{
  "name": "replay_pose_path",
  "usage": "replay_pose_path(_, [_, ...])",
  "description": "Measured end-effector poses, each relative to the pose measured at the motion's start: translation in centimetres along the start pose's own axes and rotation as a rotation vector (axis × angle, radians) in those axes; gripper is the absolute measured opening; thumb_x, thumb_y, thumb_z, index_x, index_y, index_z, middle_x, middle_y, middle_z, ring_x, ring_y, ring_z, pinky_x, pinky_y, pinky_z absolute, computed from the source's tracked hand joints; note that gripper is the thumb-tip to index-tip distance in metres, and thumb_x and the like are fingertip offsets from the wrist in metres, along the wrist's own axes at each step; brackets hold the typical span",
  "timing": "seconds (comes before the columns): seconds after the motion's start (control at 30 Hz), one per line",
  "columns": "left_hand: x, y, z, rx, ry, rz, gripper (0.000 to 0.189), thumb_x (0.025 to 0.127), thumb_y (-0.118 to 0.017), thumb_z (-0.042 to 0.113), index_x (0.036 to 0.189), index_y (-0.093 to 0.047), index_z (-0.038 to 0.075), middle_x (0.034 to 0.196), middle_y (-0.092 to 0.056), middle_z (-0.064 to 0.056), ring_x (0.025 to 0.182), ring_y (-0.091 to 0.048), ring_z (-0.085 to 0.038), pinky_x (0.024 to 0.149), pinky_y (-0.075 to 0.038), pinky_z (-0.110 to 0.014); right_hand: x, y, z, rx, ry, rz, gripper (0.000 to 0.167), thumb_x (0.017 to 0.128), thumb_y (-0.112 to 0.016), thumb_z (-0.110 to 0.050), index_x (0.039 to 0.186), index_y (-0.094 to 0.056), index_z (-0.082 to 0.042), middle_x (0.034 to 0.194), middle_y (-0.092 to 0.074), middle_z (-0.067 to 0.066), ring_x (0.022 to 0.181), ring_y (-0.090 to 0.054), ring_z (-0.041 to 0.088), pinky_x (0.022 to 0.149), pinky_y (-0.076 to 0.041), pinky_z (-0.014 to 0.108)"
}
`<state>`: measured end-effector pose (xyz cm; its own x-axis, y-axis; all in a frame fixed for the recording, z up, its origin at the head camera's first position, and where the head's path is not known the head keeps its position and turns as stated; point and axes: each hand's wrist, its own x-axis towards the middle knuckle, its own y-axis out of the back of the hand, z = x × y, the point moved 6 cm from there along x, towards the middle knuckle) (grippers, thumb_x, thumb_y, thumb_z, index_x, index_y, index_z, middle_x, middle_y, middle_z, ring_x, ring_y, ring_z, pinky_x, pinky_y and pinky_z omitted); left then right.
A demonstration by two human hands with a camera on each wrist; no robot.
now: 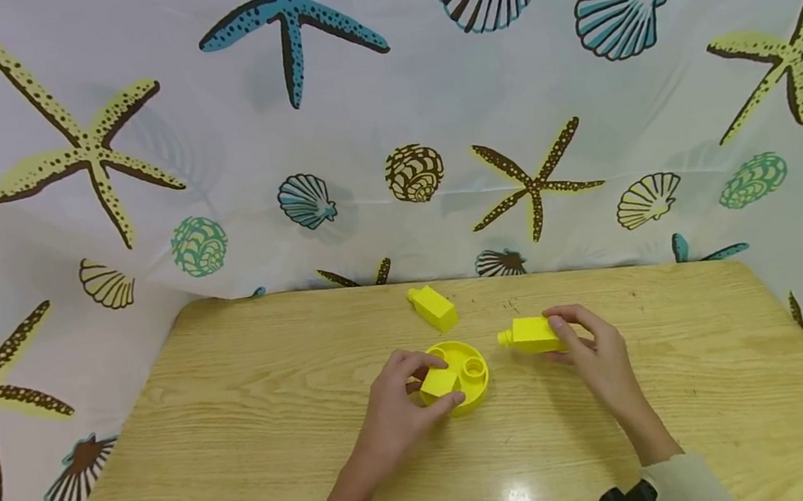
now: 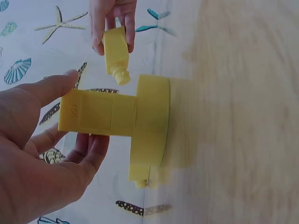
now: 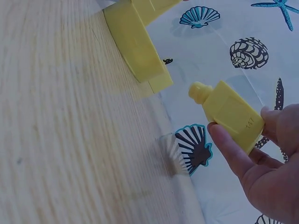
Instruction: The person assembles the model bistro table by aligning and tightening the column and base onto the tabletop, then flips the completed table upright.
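One yellow plastic block with a squared body [image 1: 439,383] stands upright in a shallow round yellow plastic dish [image 1: 486,382], just below the centre of the frame. The left hand [image 1: 395,414] has it pinched between thumb and fingers, and from here I'd call that piece placed, though whether its lower end is fully seated I can't tell. The right hand [image 1: 594,352] grips a second yellow block with a knobbed neck [image 1: 535,334], right of centre, well clear of the dish. A third yellow block with a similar neck [image 1: 435,308] lies on the pale wood-grain surface [image 1: 273,366] above the dish, untouched. So two blocks remain outside it, and at least one raised round socket [image 1: 474,368] at the dish's right side sits unfilled.

As for writing, the left hand's block reads "156" and the right hand's "147", both without a colour of their own. I can make out no brand or label, and no number on the third block.
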<state>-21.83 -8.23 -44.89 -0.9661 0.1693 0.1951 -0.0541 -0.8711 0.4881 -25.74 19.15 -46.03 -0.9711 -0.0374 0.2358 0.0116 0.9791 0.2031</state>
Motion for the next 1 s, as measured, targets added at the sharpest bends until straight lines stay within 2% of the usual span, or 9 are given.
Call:
replay_pose_path(0.13, [0.2,0.7,-0.6,-0.043,0.032,0.018,0.042,0.081,-0.090,0.016,0.118,-0.070,0.010,0.117,-0.063,-0.002,0.107,-0.061,-0.022,0.092,-0.059,-0.039,0.0,-0.4,-0.2,0.032,0.002,-0.054,0.036,0.104,-0.063,-0.018,0.132,-0.062,0.005,0.133,-0.058,0.022,0.107,-0.069,0.042,0.082,-0.061,0.043])
replay_pose_path(0.27, [0.4,1.0,-1.1,-0.104,0.043,0.023,0.044,0.083,-0.088,0.014,0.122,-0.069,0.008,0.124,-0.064,-0.004,0.113,-0.062,-0.025,0.093,-0.059,-0.041,-0.1,-0.8,-0.5,-0.029,0.011,-0.091,0.041,0.099,-0.070,-0.010,0.136,-0.060,0.002,0.134,-0.058,0.022,0.108,-0.070,0.042,0.082,-0.062,0.037])
replay_pose_path(0.4, [0.4,1.3,-1.5,-0.161,0.038,0.029,0.042,0.085,-0.085,0.010,0.123,-0.069,0.005,0.124,-0.065,-0.006,0.117,-0.062,-0.029,0.095,-0.058,-0.045,-0.2,-1.1,-0.9,-0.062,0.029,-0.089,0.045,0.095,-0.074,-0.005,0.137,-0.058,0.000,0.134,-0.059,0.023,0.104,-0.070,0.041,0.080,-0.062,0.032])
replay_pose_path(0.53, [0.4,1.6,-1.7,-0.197,0.031,0.029,0.039,0.086,-0.083,0.005,0.123,-0.070,0.004,0.122,-0.066,-0.007,0.118,-0.063,-0.029,0.096,-0.057,-0.043,-0.3,-1.4,-1.4,-0.009,0.037,-0.089,0.044,0.094,-0.075,-0.004,0.134,-0.057,0.001,0.129,-0.061,0.023,0.101,-0.072,0.035,0.079,-0.063,0.038])
replay_pose_path(0.67, [0.4,1.8,-1.7,-0.215,0.032,0.014,0.041,0.086,-0.082,0.002,0.125,-0.069,0.004,0.124,-0.065,-0.008,0.119,-0.062,-0.028,0.097,-0.057,-0.040,-0.6,-2.0,-2.1,-0.001,0.108,-0.126,0.041,0.095,-0.073,-0.004,0.134,-0.059,-0.001,0.126,-0.062,0.018,0.103,-0.068,0.025,0.081,-0.063,0.034])
replay_pose_path(0.8, [0.4,1.8,-1.7,-0.222,0.027,-0.006,0.041,0.086,-0.081,0.000,0.125,-0.068,0.004,0.125,-0.065,-0.008,0.120,-0.062,-0.028,0.098,-0.056,-0.039,-0.8,-2.6,-2.4,-0.037,0.147,-0.147,0.041,0.096,-0.072,-0.005,0.136,-0.061,-0.005,0.128,-0.063,0.013,0.107,-0.062,0.027,0.083,-0.061,0.027])
replay_pose_path(1.0, [0.5,1.5,-1.8,-0.219,0.025,-0.027,0.038,0.086,-0.082,0.002,0.121,-0.069,0.005,0.121,-0.066,-0.006,0.116,-0.063,-0.026,0.098,-0.056,-0.039,-1.1,-3.1,-2.4,-0.047,0.149,-0.119,0.040,0.095,-0.075,-0.006,0.132,-0.062,-0.002,0.128,-0.064,0.013,0.112,-0.061,0.029,0.089,-0.059,0.027])
